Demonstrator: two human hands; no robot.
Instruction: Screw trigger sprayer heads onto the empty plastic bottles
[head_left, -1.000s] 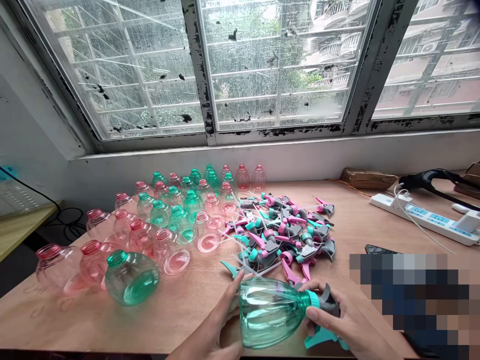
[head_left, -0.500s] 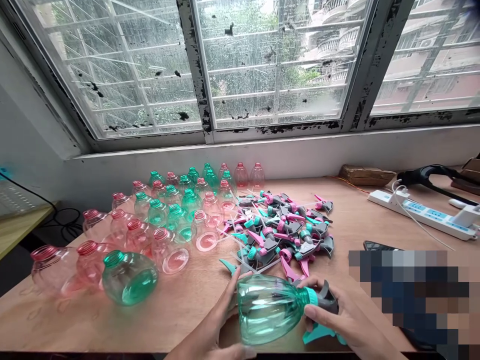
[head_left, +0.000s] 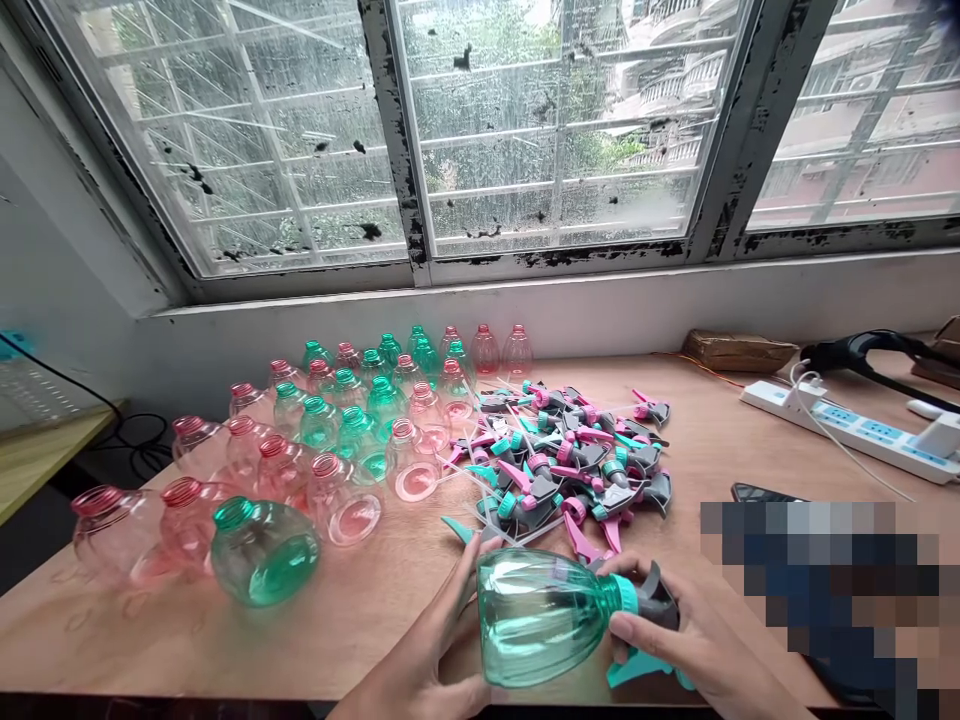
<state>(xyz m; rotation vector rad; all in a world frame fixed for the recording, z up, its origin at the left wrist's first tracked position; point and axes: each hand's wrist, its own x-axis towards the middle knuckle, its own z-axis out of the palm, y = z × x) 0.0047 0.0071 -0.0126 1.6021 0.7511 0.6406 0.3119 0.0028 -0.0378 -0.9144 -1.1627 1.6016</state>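
A clear green plastic bottle (head_left: 536,615) lies on its side above the near edge of the wooden table (head_left: 360,610). My left hand (head_left: 439,650) cups its wide base end. My right hand (head_left: 679,640) grips the grey and teal trigger spray head (head_left: 649,605) fitted at the bottle's neck, fingers wrapped round the collar. Just beyond the bottle lies a pile of loose trigger heads (head_left: 570,460) in grey, pink and teal.
Several open pink and green bottles (head_left: 352,420) crowd the left half of the table, one green bottle (head_left: 262,552) nearest. A white power strip (head_left: 847,425) with a cable, a black phone (head_left: 757,492), a brown packet (head_left: 739,350) and a black object (head_left: 862,352) lie at the right. A window runs behind.
The bottle and both hands stay almost where they were; the right fingers have shifted slightly on the collar. The view has moved a little.
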